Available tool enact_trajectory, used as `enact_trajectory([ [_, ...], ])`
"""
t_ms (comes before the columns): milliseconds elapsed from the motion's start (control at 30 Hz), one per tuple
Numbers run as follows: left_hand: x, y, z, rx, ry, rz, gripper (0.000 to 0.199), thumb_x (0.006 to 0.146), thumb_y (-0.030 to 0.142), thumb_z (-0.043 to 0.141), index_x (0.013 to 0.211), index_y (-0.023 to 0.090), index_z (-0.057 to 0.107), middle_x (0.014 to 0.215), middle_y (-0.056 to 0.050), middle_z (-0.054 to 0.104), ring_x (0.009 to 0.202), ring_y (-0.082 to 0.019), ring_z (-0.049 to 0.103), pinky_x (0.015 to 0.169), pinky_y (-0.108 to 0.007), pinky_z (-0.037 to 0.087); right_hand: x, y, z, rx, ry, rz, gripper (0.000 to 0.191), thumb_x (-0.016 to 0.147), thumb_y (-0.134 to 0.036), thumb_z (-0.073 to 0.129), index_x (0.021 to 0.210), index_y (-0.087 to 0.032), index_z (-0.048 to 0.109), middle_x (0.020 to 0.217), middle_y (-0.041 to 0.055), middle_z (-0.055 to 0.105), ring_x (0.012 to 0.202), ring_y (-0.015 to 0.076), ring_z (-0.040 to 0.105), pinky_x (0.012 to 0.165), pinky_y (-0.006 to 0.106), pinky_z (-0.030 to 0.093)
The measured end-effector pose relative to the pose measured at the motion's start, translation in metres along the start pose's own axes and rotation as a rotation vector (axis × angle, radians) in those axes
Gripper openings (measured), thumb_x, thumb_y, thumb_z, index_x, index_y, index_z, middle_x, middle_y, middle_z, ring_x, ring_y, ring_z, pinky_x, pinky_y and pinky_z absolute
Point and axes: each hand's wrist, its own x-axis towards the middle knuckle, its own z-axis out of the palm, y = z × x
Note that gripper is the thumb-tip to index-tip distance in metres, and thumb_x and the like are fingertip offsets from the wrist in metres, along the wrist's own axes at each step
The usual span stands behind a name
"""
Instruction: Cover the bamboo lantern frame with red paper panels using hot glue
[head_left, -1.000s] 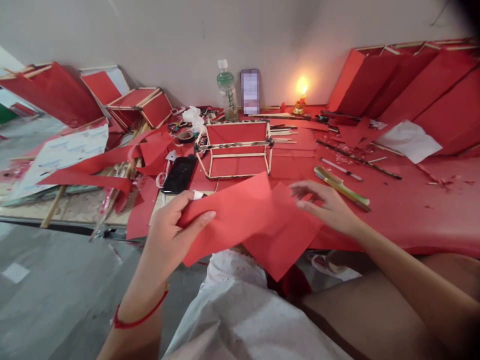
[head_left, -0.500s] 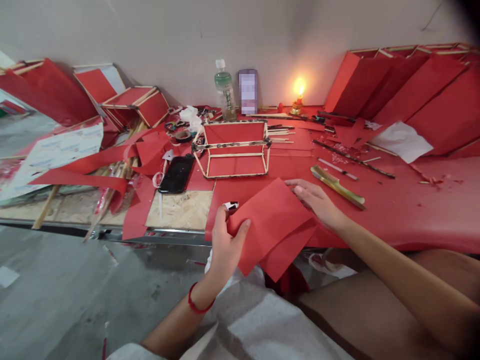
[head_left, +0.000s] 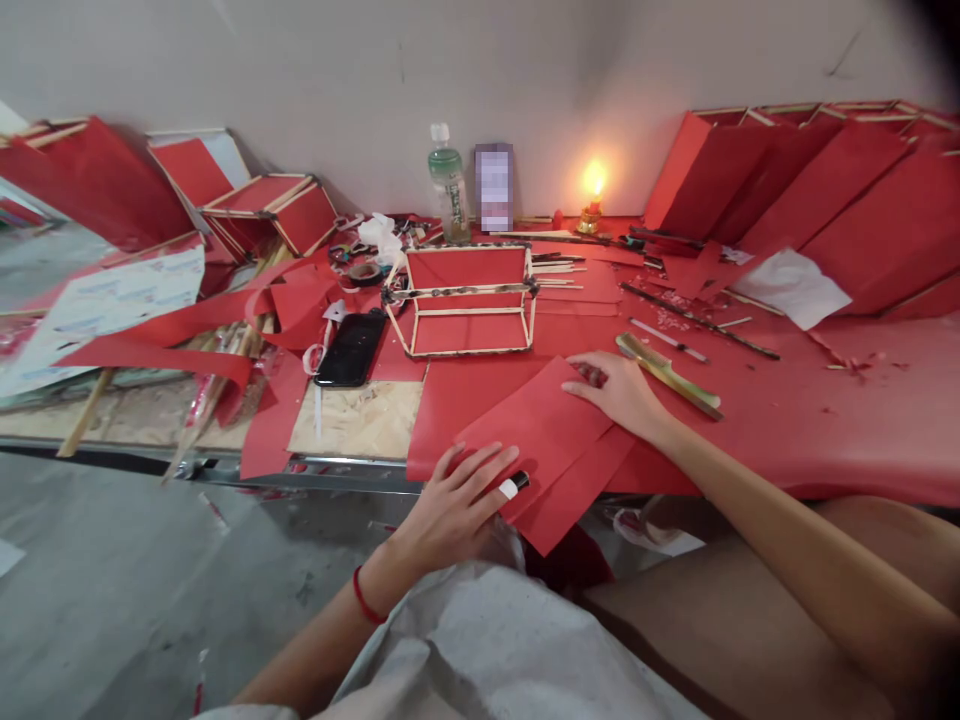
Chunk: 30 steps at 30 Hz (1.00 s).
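Observation:
Red paper sheets (head_left: 536, 415) lie fanned and overlapping at the table's front edge, their lower corners jutting past it. My left hand (head_left: 469, 500) rests on their lower left side, fingers stretched out; one finger carries a white and black wrap. At the upper right corner, my right hand (head_left: 616, 392) is closed on the sheets, the thumb over them and the other fingers curled. Just behind the sheets stands a stick frame (head_left: 469, 292) with dark joints and red panels. A green and yellow split piece of bamboo (head_left: 667, 375) lies to the right of my right hand.
A lit candle (head_left: 592, 208) burns by the wall, with a bottle (head_left: 449, 190) and an upright phone (head_left: 493, 188) to its left. A black phone (head_left: 350, 348) lies left of the frame. Red paper-covered frames (head_left: 810, 200) lean at the right; red strips (head_left: 172, 325) curl at the left.
My left hand has gone from gripping the sheets' left edge to lying flat on their lower side. My right hand has closed on the upper right corner. The sheets now lie flatter.

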Motion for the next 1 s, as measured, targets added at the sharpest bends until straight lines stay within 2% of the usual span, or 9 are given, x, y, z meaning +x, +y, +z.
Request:
enact_trajectory([
  [133, 0.021, -0.009, 0.003, -0.013, 0.066, 0.033, 0.027, 0.093, 0.015, 0.051, 0.114, 0.022, 0.067, 0.139, -0.01, 0.064, 0.138, -0.023, 0.05, 0.118, -0.043, 0.033, -0.004, 0.001, -0.012, -0.14, -0.002, -0.072, 0.043, 0.089, -0.054, 0.061, 0.114, -0.02, 0.069, 0.098, 0.0087, 0.069, 0.083, 0.0223, 0.062, 0.076, 0.037, 0.049],
  [233, 0.038, -0.017, -0.003, -0.206, 0.117, -0.01, 0.031, 0.094, 0.015, 0.047, 0.114, 0.024, 0.068, 0.128, -0.009, 0.071, 0.124, -0.023, 0.062, 0.106, -0.041, 0.046, -0.003, 0.008, -0.03, -0.02, 0.065, 0.001, 0.05, 0.088, -0.063, 0.057, 0.111, -0.02, 0.068, 0.103, 0.0099, 0.069, 0.089, 0.0235, 0.063, 0.081, 0.039, 0.049],
  [333, 0.051, -0.026, -0.013, -0.409, 0.298, -0.325, 0.025, 0.094, 0.023, 0.05, 0.107, 0.023, 0.071, 0.102, -0.008, 0.078, 0.094, -0.022, 0.072, 0.086, -0.034, 0.055, -0.002, 0.01, -0.049, 0.274, 0.076, 0.119, 0.061, 0.084, -0.075, 0.053, 0.109, -0.022, 0.069, 0.102, 0.0094, 0.07, 0.096, 0.0244, 0.065, 0.081, 0.037, 0.05],
  [433, 0.065, -0.032, -0.021, -0.558, 0.469, -0.741, 0.026, 0.091, 0.039, 0.06, 0.075, 0.02, 0.069, 0.065, -0.001, 0.068, 0.064, -0.018, 0.064, 0.064, -0.028, 0.051, -0.004, 0.003, -0.057, 0.628, -0.093, 0.101, 0.071, 0.08, -0.085, 0.047, 0.114, -0.027, 0.069, 0.107, 0.0077, 0.071, 0.103, 0.0252, 0.065, 0.084, 0.037, 0.052],
  [567, 0.082, -0.041, -0.017, -0.859, 0.536, -0.924, 0.038, 0.083, 0.053, 0.068, 0.069, 0.018, 0.066, 0.064, 0.0, 0.065, 0.061, -0.016, 0.059, 0.059, -0.027, 0.048, -0.01, -0.01, -0.053, 0.824, -0.308, -0.002, 0.079, 0.07, -0.091, 0.054, 0.111, -0.027, 0.073, 0.108, 0.0084, 0.072, 0.103, 0.0278, 0.066, 0.087, 0.041, 0.054],
  [700, 0.087, -0.047, -0.014, -0.919, 0.508, -0.865, 0.034, 0.086, 0.051, 0.066, 0.092, 0.018, 0.075, 0.089, -0.005, 0.076, 0.083, -0.023, 0.069, 0.078, -0.033, 0.055, -0.014, -0.013, -0.049, 0.598, -0.078, -0.016, 0.042, 0.073, -0.062, 0.078, 0.097, -0.027, 0.077, 0.094, 0.0045, 0.074, 0.091, 0.0249, 0.067, 0.09, 0.043, 0.053],
  [800, 0.083, -0.05, -0.022, -0.838, 0.41, -0.621, 0.033, 0.089, 0.05, 0.062, 0.097, 0.022, 0.077, 0.106, -0.009, 0.077, 0.109, -0.028, 0.068, 0.1, -0.043, 0.051, -0.021, -0.017, -0.051, 0.481, 0.08, -0.137, 0.027, 0.077, -0.055, 0.077, 0.084, -0.029, 0.079, 0.087, 0.0043, 0.073, 0.089, 0.0248, 0.067, 0.098, 0.047, 0.051],
  [900, 0.076, -0.052, -0.029, -0.709, 0.393, -0.412, 0.031, 0.085, 0.054, 0.066, 0.091, 0.027, 0.079, 0.134, -0.008, 0.067, 0.14, -0.031, 0.046, 0.118, -0.052, 0.034, -0.029, -0.024, -0.052, 0.42, 0.132, -0.211, 0.021, 0.084, -0.052, 0.072, 0.085, -0.033, 0.08, 0.118, 0.0043, 0.07, 0.118, 0.0272, 0.06, 0.114, 0.049, 0.039],
  [1000, 0.068, -0.052, -0.026, -0.538, 0.505, -0.415, 0.022, 0.085, 0.05, 0.068, 0.085, 0.03, 0.079, 0.151, -0.002, 0.052, 0.15, -0.03, 0.032, 0.123, -0.055, 0.025, -0.031, -0.026, -0.047, 0.611, 0.1, -0.02, 0.023, 0.083, -0.044, 0.074, 0.105, -0.036, 0.077, 0.139, -0.0007, 0.059, 0.132, 0.0255, 0.052, 0.114, 0.046, 0.04],
])
